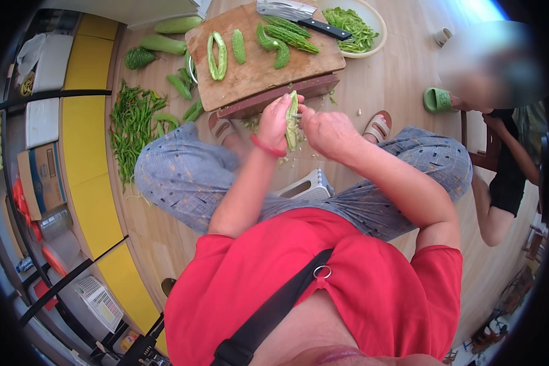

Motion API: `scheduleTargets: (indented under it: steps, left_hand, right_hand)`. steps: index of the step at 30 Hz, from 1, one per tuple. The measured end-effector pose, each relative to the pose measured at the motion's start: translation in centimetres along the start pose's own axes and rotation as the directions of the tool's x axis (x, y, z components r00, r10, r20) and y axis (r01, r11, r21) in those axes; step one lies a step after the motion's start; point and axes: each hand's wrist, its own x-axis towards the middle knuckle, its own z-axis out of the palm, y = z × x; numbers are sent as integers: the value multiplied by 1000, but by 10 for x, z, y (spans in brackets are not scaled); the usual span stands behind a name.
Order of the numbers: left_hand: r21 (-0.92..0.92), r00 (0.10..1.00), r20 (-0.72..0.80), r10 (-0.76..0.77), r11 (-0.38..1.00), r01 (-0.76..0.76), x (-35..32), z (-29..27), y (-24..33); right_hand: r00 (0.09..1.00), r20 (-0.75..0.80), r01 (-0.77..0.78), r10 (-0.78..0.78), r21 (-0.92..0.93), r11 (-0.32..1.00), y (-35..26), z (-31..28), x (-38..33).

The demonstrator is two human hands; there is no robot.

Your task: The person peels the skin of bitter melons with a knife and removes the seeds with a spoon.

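My left hand (274, 124), with a red band at its wrist, grips a hollowed bitter melon half (292, 138) over the floor, its pale inside showing. Closed around a thin metal tool (297, 115), my right hand (330, 132) holds its tip against that inside; the tool's kind is hidden. Beyond my hands stands a wooden cutting board (250, 82). On it lie an opened bitter melon piece (221, 58), a short piece (238, 47), a curved bitter melon (274, 46), more long ones (291, 38) and a cleaver (287, 9) with a black handle.
A bowl's rim (381, 39) surrounds green strips at the board's far right. Green and red chillies (131, 125) and long green gourds (163, 44) lie on the floor at left. A white stool (314, 186) stands beneath me. Another person (506, 152) sits at right; yellow-fronted shelving (91, 131) runs along the left.
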Motion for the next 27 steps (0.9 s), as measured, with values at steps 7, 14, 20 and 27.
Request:
scheduleTargets:
  steps: [7,14,20,27]
  left_hand:
    - [124,997,-15,79,989,-76,-6,12,10]
    - [32,994,-30,103,994,-102,-2,9,5]
    - [-23,999,37,39,999,-38,0,5,4]
    - [-256,989,93,-111,958,131,10,-14,-1]
  right_hand:
    - [998,-44,-41,38,-75,996,10,-1,13]
    - [996,87,20,-18,-15,1000,-3,2,6]
    - [990,142,-1,-13,100,995,0,3,2]
    - [970,243,-101,21,323,941,1,12,11]
